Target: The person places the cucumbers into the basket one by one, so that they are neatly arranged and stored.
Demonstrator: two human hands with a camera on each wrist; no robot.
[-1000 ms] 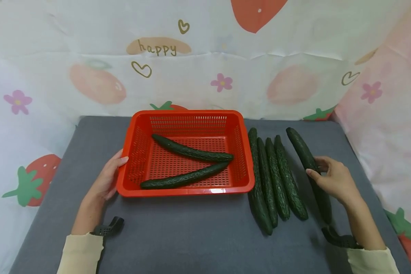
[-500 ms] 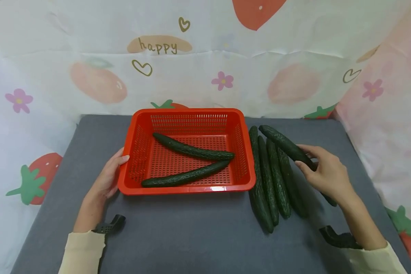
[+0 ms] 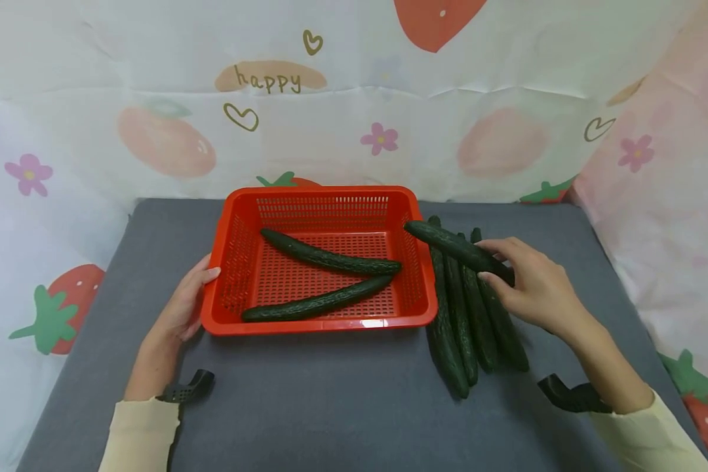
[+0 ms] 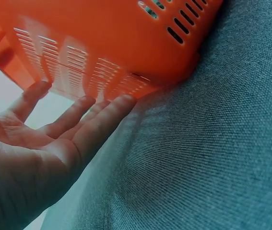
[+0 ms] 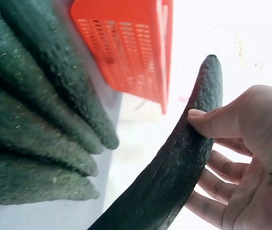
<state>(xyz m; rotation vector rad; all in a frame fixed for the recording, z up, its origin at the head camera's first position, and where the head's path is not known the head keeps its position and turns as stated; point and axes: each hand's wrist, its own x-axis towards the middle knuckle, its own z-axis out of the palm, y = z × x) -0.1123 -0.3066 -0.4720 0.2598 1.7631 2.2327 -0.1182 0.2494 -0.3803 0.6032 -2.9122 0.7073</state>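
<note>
My right hand (image 3: 533, 282) pinches a dark green cucumber (image 3: 457, 249) between thumb and fingers. Its far end overlaps the right rim of the red plastic basket (image 3: 318, 328) in the head view. In the right wrist view the held cucumber (image 5: 169, 158) is raised above the table level, apart from the others. My left hand (image 3: 185, 301) grips the basket's left rim, thumb over the top; in the left wrist view its fingertips (image 4: 125, 100) rest against the outer wall. Inside the basket lie two cucumbers, one behind (image 3: 330, 255) and one in front (image 3: 315, 307).
Several cucumbers (image 3: 450, 341) lie side by side on the grey tablecloth (image 3: 330, 400), close against the basket's right side. A printed cloth (image 3: 330, 144) hangs behind the table and along both sides. Each wrist wears a black camera mount (image 3: 572, 395).
My right hand has lifted the cucumber and carried it left, over the row, to the basket's right rim, turning it more crosswise. The left hand and basket stay put.
</note>
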